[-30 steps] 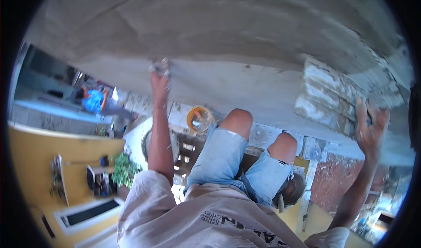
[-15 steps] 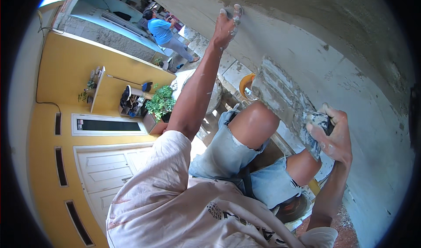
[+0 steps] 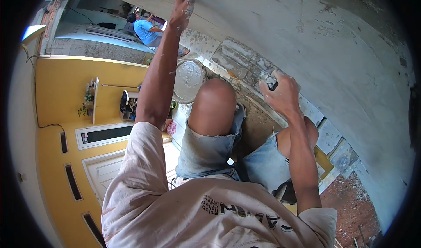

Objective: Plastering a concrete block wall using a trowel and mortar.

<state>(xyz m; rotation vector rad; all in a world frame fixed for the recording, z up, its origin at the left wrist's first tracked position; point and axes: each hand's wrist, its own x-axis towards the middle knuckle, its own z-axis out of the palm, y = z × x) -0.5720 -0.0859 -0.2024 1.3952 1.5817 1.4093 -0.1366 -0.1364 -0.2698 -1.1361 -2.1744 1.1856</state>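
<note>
My right hand (image 3: 283,92) is closed round the dark handle of a plastering trowel (image 3: 241,60). Its broad, long blade is smeared with wet grey mortar and lies close to the plastered wall (image 3: 307,37); whether blade and wall touch I cannot tell. At the far end of my stretched-out left arm, my left hand (image 3: 183,8) is up against the wall near the top edge of the picture. Its fingers are partly extended, coated in pale mortar, with no tool visible in them. A round bucket (image 3: 189,79) of wet grey mix stands beyond my left knee.
Behind on the left are a yellow house wall (image 3: 57,90), a shoe rack (image 3: 128,105) and a white door (image 3: 103,171). A person in a blue shirt (image 3: 147,30) stands at the far left. Tiles (image 3: 199,41) and reddish soil (image 3: 351,204) run along the wall's foot.
My right hand and the trowel have moved left and away from me. The left hand appears higher and further left. My view has shifted, bringing the bucket of mix into sight.
</note>
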